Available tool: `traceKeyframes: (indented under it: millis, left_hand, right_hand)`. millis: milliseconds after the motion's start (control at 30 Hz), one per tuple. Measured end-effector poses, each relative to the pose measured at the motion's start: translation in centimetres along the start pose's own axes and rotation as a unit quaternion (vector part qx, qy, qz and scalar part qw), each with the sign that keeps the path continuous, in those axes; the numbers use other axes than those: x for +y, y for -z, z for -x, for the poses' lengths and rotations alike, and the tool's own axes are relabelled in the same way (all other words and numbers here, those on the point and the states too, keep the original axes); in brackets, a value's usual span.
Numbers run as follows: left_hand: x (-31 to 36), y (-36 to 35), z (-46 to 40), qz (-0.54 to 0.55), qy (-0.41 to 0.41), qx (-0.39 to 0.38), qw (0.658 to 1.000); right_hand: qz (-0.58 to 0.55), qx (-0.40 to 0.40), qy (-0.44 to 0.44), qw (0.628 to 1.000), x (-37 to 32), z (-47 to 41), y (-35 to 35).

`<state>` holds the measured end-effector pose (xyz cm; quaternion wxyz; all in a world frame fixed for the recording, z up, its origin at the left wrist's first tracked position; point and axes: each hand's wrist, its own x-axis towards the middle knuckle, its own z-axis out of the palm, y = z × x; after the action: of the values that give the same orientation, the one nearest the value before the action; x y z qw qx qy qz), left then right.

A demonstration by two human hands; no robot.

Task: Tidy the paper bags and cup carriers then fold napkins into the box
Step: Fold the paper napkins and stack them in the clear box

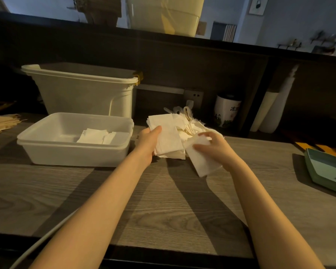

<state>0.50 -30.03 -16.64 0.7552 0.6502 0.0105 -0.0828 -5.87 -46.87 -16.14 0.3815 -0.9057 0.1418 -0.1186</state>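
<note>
A shallow white plastic box [47, 141] sits on the wooden counter at the left, with a few folded white napkins [96, 136] lying inside. To its right lies a loose pile of white napkins [184, 123]. My left hand [148, 141] grips a stack of napkins [168, 136] from that pile, thumb on top. My right hand [214, 147] holds a single folded napkin [201, 164], which hangs toward me just above the counter. Both hands are side by side, right of the box.
A tall white bin [81, 90] stands behind the box. Brown paper bags [2, 123] lie at the far left. A white canister [226, 111] and rolled paper [268, 111] stand at the back right. A green tray [328, 169] sits at the right edge.
</note>
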Motion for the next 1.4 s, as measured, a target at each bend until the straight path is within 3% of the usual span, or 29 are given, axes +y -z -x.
traceKeyframes:
  millis: [133, 333, 533, 667, 967, 1133, 1233, 1400]
  left_hand:
    - [0.2, 0.0, 0.2, -0.015, 0.007, 0.013, 1.000]
    - [-0.1, -0.4, 1.6, -0.036, -0.009, -0.088, 0.995]
    - [-0.2, -1.1, 2.6, -0.033, -0.024, -0.182, 0.983]
    - [0.0, -1.4, 2.5, -0.030, -0.002, -0.184, 0.982]
    - [-0.3, -0.8, 2.4, -0.155, -0.061, -0.226, 0.960]
    - [0.1, -0.6, 2.1, -0.123, -0.044, -0.177, 0.975]
    - [0.4, -0.6, 1.8, -0.096, -0.034, -0.127, 0.987]
    - [0.5, -0.4, 1.5, -0.065, -0.039, -0.061, 0.995]
  right_hand:
    - [-0.166, 0.035, 0.042, 0.985, -1.3, 0.5, 0.6]
    - [-0.308, 0.027, 0.078, 0.948, -2.3, 1.0, -0.1]
    - [-0.239, 0.059, 0.108, 0.963, -2.3, 1.1, -1.4]
    - [-0.198, 0.065, 0.126, 0.970, -2.2, 1.2, -1.6]
    - [-0.078, 0.083, 0.227, 0.967, -1.9, 1.1, -1.5]
    - [-0.112, 0.156, 0.194, 0.962, -1.5, 0.3, -0.8]
    - [-0.052, 0.216, 0.151, 0.963, 0.0, -0.5, -0.1]
    - [0.153, 0.142, 0.110, 0.972, 2.3, -1.2, -0.8]
